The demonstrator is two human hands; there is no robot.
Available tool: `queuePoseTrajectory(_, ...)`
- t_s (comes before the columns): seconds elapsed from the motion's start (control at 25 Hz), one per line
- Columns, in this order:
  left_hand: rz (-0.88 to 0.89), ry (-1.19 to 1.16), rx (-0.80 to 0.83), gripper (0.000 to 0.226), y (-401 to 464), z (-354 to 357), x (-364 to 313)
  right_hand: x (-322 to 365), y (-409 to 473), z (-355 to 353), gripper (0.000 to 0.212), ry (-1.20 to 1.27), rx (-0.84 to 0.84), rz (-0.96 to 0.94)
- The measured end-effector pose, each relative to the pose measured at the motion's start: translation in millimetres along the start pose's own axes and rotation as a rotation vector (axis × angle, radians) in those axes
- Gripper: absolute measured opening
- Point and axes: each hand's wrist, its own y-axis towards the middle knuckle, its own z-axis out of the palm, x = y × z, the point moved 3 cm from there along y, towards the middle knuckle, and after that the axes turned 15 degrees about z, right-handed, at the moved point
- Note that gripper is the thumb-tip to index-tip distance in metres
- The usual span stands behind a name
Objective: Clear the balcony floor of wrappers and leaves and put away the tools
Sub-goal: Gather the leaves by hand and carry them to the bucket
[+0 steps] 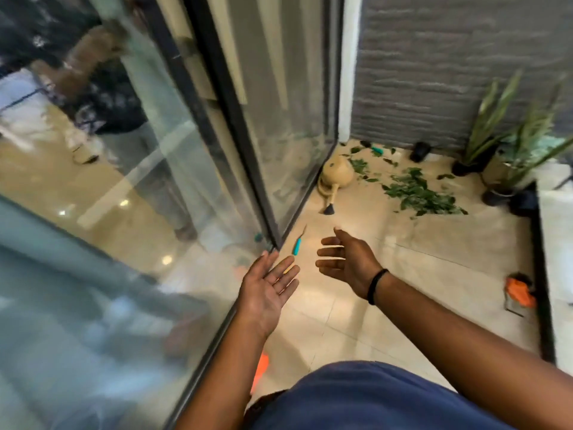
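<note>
Both hands are held out over the tiled floor (356, 305), holding nothing; left hand (268, 290) palm up with fingers straight and close together; right hand (347, 262) loosely spread, fingers relaxed. A teal-handled tool (297, 245) lies just beyond the fingertips, beside the glass door track; cut leaves (418, 193) are scattered farther off near a tan watering can (336, 176) and potted plants (508, 141); an orange wrapper (519, 293) lies by the right edge.

Soft, even daylight; glass door (155, 166) at left shows bright reflected glare spots. Motion blur throughout, with wide-angle bending at edges.
</note>
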Motion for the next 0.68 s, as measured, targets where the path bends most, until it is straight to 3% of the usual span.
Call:
queuePoseTrajectory(0.36,-0.128,0.278,0.077,0.016,87,127,62,84,41,-125,0.040,0.256,-0.109,0.001)
queuePoseTrajectory(0.52,-0.171,0.304,0.186,0.029,167,161,61,155,74,-165,0.034,0.294,-0.161,-0.055)
queuePoseTrajectory(0.68,-0.214,0.268,0.202,0.036,268,223,62,240,109,-207,0.032,0.370,-0.315,-0.060)
